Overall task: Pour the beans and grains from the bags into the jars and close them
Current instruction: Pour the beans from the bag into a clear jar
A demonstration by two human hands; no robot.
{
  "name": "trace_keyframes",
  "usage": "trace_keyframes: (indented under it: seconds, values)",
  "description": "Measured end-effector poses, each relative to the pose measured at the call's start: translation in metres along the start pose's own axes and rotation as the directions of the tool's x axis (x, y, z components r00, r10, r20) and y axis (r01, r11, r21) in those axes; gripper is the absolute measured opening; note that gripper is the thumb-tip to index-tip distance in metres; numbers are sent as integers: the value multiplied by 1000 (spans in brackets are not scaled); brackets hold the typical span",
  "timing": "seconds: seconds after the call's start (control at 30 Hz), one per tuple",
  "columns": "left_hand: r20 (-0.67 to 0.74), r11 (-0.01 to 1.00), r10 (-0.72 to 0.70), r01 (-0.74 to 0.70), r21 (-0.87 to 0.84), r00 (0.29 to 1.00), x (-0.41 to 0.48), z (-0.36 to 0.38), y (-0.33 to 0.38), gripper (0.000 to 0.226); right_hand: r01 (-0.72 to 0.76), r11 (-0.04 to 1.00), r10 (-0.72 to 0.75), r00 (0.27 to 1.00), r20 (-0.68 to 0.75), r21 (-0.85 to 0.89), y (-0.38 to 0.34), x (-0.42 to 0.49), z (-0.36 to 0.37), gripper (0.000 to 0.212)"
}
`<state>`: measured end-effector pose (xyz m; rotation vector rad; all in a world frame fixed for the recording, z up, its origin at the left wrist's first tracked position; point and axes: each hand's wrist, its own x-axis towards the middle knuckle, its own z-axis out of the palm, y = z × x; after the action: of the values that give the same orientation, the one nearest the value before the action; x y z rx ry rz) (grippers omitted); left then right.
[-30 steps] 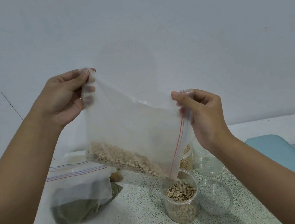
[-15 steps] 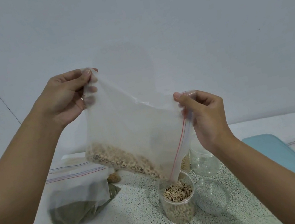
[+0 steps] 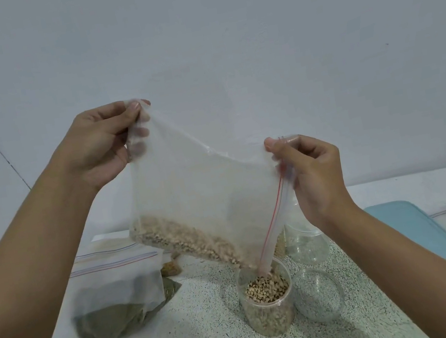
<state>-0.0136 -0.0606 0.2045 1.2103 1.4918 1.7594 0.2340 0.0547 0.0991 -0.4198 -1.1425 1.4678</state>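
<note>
Two hands pinch the clear zip-top plastic bag (image 3: 203, 184) of pale beans (image 3: 186, 240), left hand (image 3: 99, 149) high, right hand (image 3: 313, 173) aiming its red-striped mouth into the round clear plastic jar (image 3: 269, 314); pouring is underway; jar looks nearly full, so ease the tilt.

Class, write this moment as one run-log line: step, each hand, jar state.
step: pouring beans | left hand: pinches bag at raised corner | right hand: pinches zip edge | jar: open, partly filled, under bag mouth
</note>
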Motion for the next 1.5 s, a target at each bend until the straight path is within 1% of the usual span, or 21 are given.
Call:
trace_keyframes:
  seconds: [0.3, 0.5, 0.63, 0.73, 0.83, 0.93, 1.1, 1.27, 1.33, 1.5]
  values:
    - [-10, 999, 9, -9, 31, 1000, 1, 3, 2, 11, -18, 1000, 18, 1000, 3, 16, 2, -1, -1, 30]
    - [-15, 999, 4, -3, 37, 1000, 0, 4, 1, 11, -20, 1000, 20, 1000, 0, 18, 3, 0, -4, 30]
    - [-19, 999, 0, 1, 36, 1000, 0, 5, 0, 11, -19, 999, 19, 1000, -4, 29, 3, 0, -3, 26]
    - [-11, 1000, 3, -3, 29, 1000, 0, 4, 1, 12, -17, 999, 17, 1000, -2, 35, 4, 1, -3, 27]
    - [-5, 1000, 8, -8, 19, 1000, 0, 3, 0, 18, -20, 998, 21, 1000, -14, 51, 6, 1, -2, 32]
    - [-4, 1000, 9, -9, 12, 1000, 1, 2, 0, 22, -26, 999, 26, 1000, -5, 41, 4, 1, -1, 25]
    - [-17, 1000, 6, -6, 15, 1000, 2, -2, 2, 19, -27, 999, 27, 1000, 4, 43, 6, 0, 2, 22]
    - [-47, 1000, -2, 3, 28, 999, 1, -6, 1, 12, -31, 999, 31, 999, 11, 36, 8, 0, 6, 27]
    - [-52, 1000, -1, 2, 26, 999, 1, -7, 1, 11, -33, 999, 32, 999, 16, 30, 8, -1, 8, 26]
    - [-46, 1000, 8, -7, 28, 999, 2, -11, 4, 17, -30, 999, 29, 999, 20, 44, 8, 0, 13, 21]
